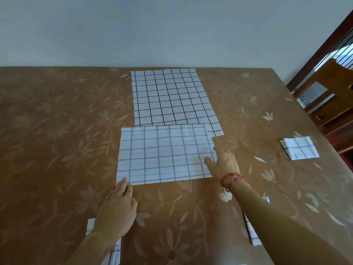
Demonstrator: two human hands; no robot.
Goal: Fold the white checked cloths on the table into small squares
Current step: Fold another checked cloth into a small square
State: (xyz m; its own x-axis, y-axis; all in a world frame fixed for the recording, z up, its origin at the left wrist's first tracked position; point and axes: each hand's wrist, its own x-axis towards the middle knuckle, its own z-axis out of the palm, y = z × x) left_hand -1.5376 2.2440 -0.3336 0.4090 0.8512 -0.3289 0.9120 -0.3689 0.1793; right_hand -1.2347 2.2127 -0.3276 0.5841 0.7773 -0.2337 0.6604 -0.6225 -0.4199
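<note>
The far cloth (pixel 172 96) is white, checked black; the near cloth (pixel 162 153) has seemingly blue-grey lines; the table (pixel 57 121) is flowered brown.

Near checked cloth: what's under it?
The near checked cloth overlaps the near edge of the far checked cloth, whose right corner sticks out. The table shows around it; anything under its middle is hidden.

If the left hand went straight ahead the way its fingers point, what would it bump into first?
The half-folded checked cloth. The left hand points at its near left corner, and its fingertips seem right at that edge, though contact is unclear.
</note>
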